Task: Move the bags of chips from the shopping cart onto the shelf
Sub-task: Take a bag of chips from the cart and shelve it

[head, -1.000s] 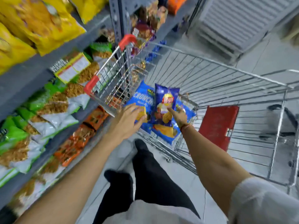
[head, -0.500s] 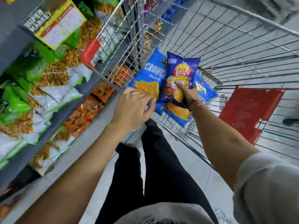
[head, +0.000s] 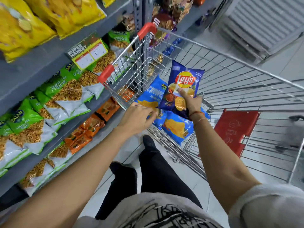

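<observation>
Right hand [head: 191,102]: clamped on dark blue Lay's chip bag [head: 182,89], upright above silver wire shopping cart [head: 230,76]. Left hand [head: 137,118]: fingers curled at light blue chip bags [head: 176,127] lying in cart; grip not discernible. Grey shelf [head: 41,63] just left, stocked with green snack packets [head: 24,119].

Bright, even overhead light is filling the aisle, and shadows are staying faint and soft on the pale floor [head: 184,178]. Motion blur is smearing the yellow chip bags [head: 32,22] at 10 o'clock and the dark cart wheel [head: 294,134] at 3 o'clock. The wide-angle lens is bowing the grey shelf [head: 29,69] and the shopping cart's wires [head: 238,66] toward the edges. Soft glare is glinting on the Lay's bag [head: 181,89], which is showing sharp near the centre.
</observation>
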A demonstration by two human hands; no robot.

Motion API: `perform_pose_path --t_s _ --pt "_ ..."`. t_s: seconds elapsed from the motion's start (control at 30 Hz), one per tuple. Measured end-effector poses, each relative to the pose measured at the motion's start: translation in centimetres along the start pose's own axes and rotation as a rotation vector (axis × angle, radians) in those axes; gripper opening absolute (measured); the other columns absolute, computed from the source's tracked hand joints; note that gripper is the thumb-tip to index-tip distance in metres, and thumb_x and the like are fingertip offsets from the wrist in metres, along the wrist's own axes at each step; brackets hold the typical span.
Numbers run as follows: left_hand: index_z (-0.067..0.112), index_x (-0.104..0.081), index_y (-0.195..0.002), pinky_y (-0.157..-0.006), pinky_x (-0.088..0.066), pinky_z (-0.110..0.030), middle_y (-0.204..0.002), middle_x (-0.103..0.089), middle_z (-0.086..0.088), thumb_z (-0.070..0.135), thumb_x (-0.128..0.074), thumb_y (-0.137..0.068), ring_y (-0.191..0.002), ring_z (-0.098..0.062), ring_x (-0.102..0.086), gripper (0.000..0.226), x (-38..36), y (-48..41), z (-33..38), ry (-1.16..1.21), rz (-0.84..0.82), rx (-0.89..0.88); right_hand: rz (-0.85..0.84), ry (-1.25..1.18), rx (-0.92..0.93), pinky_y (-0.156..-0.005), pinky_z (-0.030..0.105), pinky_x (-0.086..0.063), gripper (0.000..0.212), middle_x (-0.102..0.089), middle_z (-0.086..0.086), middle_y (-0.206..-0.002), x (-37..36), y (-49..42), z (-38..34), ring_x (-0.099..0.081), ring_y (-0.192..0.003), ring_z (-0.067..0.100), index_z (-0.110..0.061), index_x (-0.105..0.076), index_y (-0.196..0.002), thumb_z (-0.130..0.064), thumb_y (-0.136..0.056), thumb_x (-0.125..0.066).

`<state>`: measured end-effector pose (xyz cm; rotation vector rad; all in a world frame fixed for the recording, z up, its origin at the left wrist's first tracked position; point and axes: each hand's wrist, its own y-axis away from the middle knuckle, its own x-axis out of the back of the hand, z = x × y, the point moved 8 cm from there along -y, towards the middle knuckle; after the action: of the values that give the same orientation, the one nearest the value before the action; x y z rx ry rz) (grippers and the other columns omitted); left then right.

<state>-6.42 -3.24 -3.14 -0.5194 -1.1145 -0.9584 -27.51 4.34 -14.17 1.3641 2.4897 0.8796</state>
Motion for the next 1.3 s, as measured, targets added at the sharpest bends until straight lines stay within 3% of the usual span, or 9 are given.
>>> perform_pose_path --t_s 0.13,0.2,0.3,0.47,0.73,0.83,0.97,1.2,1.3 --pt "0.012 -0.066 -0.109 -0.085 -0.045 -0.039 -0.099 -0.071 -0.012 0.055 -0.021 -0.085 -0.096 -0.029 -0.063 0.067 4.7 0.4 -1.2 0.087 0.138 0.022 -0.024 0.005 0.135 -0.088 0.042 -0.058 0.084 -0.075 0.004 -0.103 -1.3 0.8 -6.5 -0.072 -0.095 0.022 -0.012 -0.067 -0.106 -0.055 -0.038 -0.094" --pt "0.009 -0.066 -0.111 -0.081 -0.047 -0.038 -0.099 -0.07 -0.016 0.05 -0.033 -0.088 -0.096 -0.031 -0.064 0.058 9.3 1.1 -2.0 0.114 0.272 0.05 -0.072 -0.031 0.234 -0.086 0.038 -0.059 0.067 -0.077 -0.003 -0.093 -3.2 4.1 -12.1 -0.073 -0.09 0.015 -0.014 -0.071 -0.097 -0.05 -0.045 -0.093" --pt "0.004 -0.066 -0.109 -0.087 -0.044 -0.037 -0.106 -0.07 -0.019 0.045 -0.036 -0.088 -0.1 -0.032 -0.064 0.055 18.3 3.3 -2.4 0.1 0.483 0.044 -0.161 -0.12 0.463 -0.069 0.021 -0.057 0.021 -0.074 -0.015 -0.069 -6.7 10.6 -20.9 -0.069 -0.068 -0.001 -0.015 -0.071 -0.079 -0.018 -0.065 -0.087" --pt "0.006 -0.063 -0.113 -0.092 -0.038 -0.034 -0.11 -0.068 -0.016 0.039 -0.042 -0.089 -0.104 -0.03 -0.06 0.046 34.0 12.3 -3.1 -0.132 0.885 0.128 -0.359 -0.261 0.735 -0.065 0.012 -0.052 0.019 -0.068 -0.027 -0.056 -13.4 23.4 -32.0 -0.063 -0.059 -0.012 -0.018 -0.065 -0.079 -0.005 -0.076 -0.078" --pt "0.007 -0.063 -0.109 -0.092 -0.039 -0.032 -0.108 -0.067 -0.013 0.02 -0.054 -0.089 -0.103 -0.028 -0.057 0.026 49.1 32.0 -3.0 -0.456 1.397 0.331 -0.766 -0.446 0.96 -0.067 0.024 -0.056 0.013 -0.074 -0.013 -0.069 -22.7 42.7 -39.9 -0.068 -0.071 0.004 -0.018 -0.071 -0.073 -0.016 -0.068 -0.083" --pt "0.006 -0.06 -0.114 -0.091 -0.038 -0.034 -0.111 -0.064 -0.015 0.025 -0.052 -0.088 -0.105 -0.033 -0.056 0.033 51.5 38.0 -5.3 -0.543 1.424 0.513 -0.917 -0.484 0.972 -0.071 0.029 -0.058 0.026 -0.074 -0.006 -0.082 -27.2 49.3 -41.0 -0.07 -0.081 0.012 -0.014 -0.068 -0.091 -0.016 -0.071 -0.084" --pt "0.001 -0.056 -0.118 -0.087 -0.045 -0.048 -0.109 -0.063 -0.024 0.042 -0.038 -0.085 -0.104 -0.04 -0.056 0.056 52.5 44.1 -9.5 -0.578 1.318 0.787 -1.066 -0.492 1.007 -0.076 0.035 -0.058 0.025 -0.072 -0.003 -0.082 -33.6 58.0 -41.1 -0.066 -0.08 0.015 -0.017 -0.067 -0.079 -0.02 -0.065 -0.088" --pt "0.0 -0.059 -0.119 -0.092 -0.045 -0.042 -0.117 -0.065 -0.021 0.064 -0.016 -0.077 -0.111 -0.034 -0.059 0.088 51.4 49.1 -14.3 -0.575 1.086 1.064 -1.179 -0.318 1.07 -0.063 0.018 -0.049 0.034 -0.062 -0.014 -0.069 -44.5 68.8 -38.9 -0.059 -0.065 0.003 -0.024 -0.057 -0.066 -0.027 -0.061 -0.09" --pt "0.0 -0.066 -0.105 -0.084 -0.048 -0.039 -0.101 -0.071 -0.02 0.065 -0.016 -0.081 -0.095 -0.034 -0.065 0.085 50.8 49.9 -14.5 -0.62 1.083 1.07 -1.207 -0.262 1.094 -0.069 0.019 -0.05 0.03 -0.067 -0.012 -0.072 -47.8 71.6 -37.7 -0.064 -0.069 0.0 -0.022 -0.065 -0.074 -0.028 -0.061 -0.09"
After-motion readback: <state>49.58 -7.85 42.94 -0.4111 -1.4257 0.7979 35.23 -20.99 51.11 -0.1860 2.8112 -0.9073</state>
